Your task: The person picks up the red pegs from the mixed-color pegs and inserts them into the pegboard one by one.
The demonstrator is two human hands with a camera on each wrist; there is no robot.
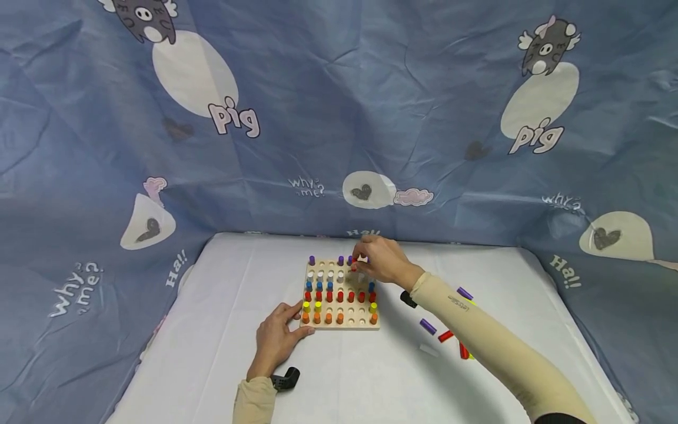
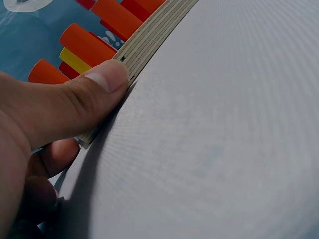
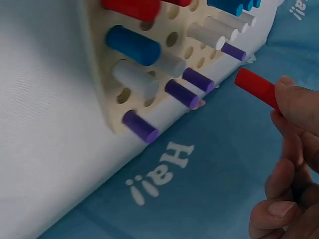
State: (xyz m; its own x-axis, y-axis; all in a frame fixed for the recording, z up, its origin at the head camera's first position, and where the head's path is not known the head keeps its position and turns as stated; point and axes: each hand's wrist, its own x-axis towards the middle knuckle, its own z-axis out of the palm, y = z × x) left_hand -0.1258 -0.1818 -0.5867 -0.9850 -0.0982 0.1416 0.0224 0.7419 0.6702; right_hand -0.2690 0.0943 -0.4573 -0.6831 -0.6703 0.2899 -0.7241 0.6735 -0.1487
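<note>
A wooden pegboard (image 1: 346,323) lies on the white table, holding rows of purple, white, blue, red, yellow and orange pegs. My left hand (image 1: 288,330) rests at its front-left corner, thumb (image 2: 84,94) pressed against the board's layered edge (image 2: 149,37) beside the orange pegs (image 2: 87,45). My right hand (image 1: 377,259) hovers over the board's back right part and pinches a red peg (image 3: 256,85) between its fingertips (image 3: 294,99). In the right wrist view this peg is off the board (image 3: 99,74), near the row of purple pegs (image 3: 182,93).
Loose pegs lie on the table right of the board: purple (image 1: 428,325), red (image 1: 445,336), another purple (image 1: 465,292) and a white one (image 1: 429,350). A blue cloth (image 1: 339,118) printed with pigs hangs behind and around the table.
</note>
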